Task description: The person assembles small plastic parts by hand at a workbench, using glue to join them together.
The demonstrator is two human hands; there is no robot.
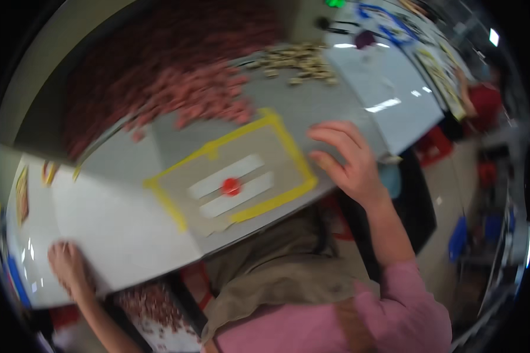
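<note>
Any lettering is too blurred for me to read. I see the right hand point(350, 156) half open, apparently empty, near the yellow tape frame point(292, 146) around a red disc point(231, 187) on white strips point(253, 187); the left hand point(68, 265) curls, contents unclear, at the white tabletop point(124, 223).

One red disc point(232, 187) and two white strips point(253, 191) lie within one yellow tape border point(295, 152). One pink heap point(188, 73) lies toward eleven o'clock, one tan heap point(294, 60) toward one.
</note>
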